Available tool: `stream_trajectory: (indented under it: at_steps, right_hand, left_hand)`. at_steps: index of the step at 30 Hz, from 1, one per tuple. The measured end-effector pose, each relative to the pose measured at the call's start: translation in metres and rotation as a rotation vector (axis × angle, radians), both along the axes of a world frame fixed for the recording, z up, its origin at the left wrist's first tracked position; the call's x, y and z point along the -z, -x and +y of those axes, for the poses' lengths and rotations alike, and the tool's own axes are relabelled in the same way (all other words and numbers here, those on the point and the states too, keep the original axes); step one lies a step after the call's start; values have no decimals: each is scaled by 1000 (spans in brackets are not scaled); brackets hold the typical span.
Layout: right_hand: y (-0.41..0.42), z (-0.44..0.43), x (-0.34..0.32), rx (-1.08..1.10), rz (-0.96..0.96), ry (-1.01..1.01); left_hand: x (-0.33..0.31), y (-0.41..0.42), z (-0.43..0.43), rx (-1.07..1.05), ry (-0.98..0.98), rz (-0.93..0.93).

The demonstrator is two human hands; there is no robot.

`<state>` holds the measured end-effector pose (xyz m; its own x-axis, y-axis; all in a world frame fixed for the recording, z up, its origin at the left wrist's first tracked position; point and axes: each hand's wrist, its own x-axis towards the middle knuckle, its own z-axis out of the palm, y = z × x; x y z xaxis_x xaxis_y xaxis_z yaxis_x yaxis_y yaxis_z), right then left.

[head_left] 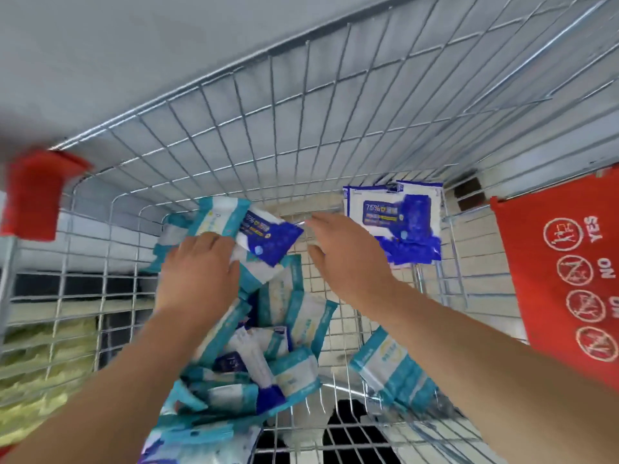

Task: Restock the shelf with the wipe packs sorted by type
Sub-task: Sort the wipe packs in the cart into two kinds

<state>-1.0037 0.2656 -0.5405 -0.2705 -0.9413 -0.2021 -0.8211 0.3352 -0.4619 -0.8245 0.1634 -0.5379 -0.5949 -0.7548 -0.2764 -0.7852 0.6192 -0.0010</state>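
Observation:
I look down into a wire shopping cart (234, 135) full of wipe packs. My left hand (197, 266) grips a dark blue 75% pack (271, 237) that lies over teal-and-white packs (217, 212). My right hand (345, 252) hovers beside it with fingers spread and relaxed, holding nothing. A small stack of dark blue packs (402, 219) leans at the cart's far right corner. A heap of teal-and-white packs (268, 356) with a few blue ones mixed in fills the left and middle. More teal packs (392, 366) lie at the near right.
A red child-seat flap with YES and NO symbols (569, 272) hangs on the cart's right side. A red corner cap (37, 192) sits at the left rim. Tiled floor (485, 262) shows through the mesh. Yellowish goods (37, 363) lie outside at the left.

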Motion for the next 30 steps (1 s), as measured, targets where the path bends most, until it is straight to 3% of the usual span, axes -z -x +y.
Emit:
stream_trajectory:
  at_steps: [8, 13, 21, 24, 27, 30]
  right_hand:
    - [-44, -58, 36, -10, 32, -140]
    - [-46, -70, 47, 7, -12, -242]
    - [-48, -39, 26, 27, -50, -141]
    - [-53, -20, 18, -83, -82, -152]
    - [-59, -10, 22, -147, -71, -183]
    - [-62, -12, 27, -102, -28, -140]
  left_hand:
    - [19, -29, -43, -50, -62, -97]
    - [45, -28, -62, -144, -248, 2]
    - [16, -37, -62, -260, -190, 75]
    - [-7, -56, -51, -383, -360, 151]
    - [-11, -76, -25, -417, -573, 59]
    - [-2, -84, -2, -406, -582, -29]
